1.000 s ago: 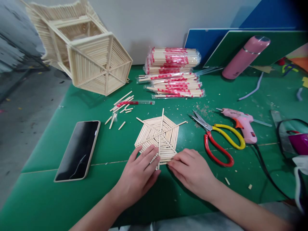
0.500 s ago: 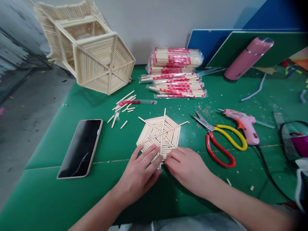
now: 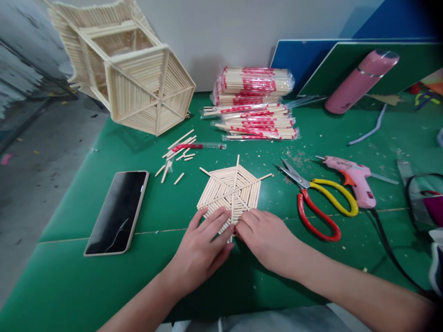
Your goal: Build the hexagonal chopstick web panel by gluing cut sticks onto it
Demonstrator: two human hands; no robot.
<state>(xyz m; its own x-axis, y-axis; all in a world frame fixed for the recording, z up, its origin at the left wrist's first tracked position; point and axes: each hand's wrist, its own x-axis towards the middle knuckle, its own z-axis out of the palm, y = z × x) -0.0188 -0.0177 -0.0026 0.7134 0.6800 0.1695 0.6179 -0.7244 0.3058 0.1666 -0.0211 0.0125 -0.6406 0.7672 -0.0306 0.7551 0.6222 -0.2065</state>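
Observation:
A flat hexagonal panel of wooden sticks [image 3: 230, 190], with spoke sticks crossing at its middle, lies on the green table [image 3: 69, 276]. My left hand [image 3: 202, 246] rests on the panel's near left edge, fingers spread flat on the sticks. My right hand [image 3: 266, 237] lies at the near right edge, fingertips pressed together against the sticks beside the left fingers. Whether it pinches a stick is hidden.
A dark phone [image 3: 117, 211] lies left. Cut stick pieces [image 3: 176, 154] lie behind the panel. Red-and-yellow scissors [image 3: 320, 198] and a pink glue gun [image 3: 353, 177] lie right. Packs of chopsticks [image 3: 254, 103], a pink bottle [image 3: 360, 82] and a large stick-built frame [image 3: 131, 69] stand at the back.
My right hand has slid left along the panel's near edge until its fingers meet the left hand's. The left hand has hardly moved.

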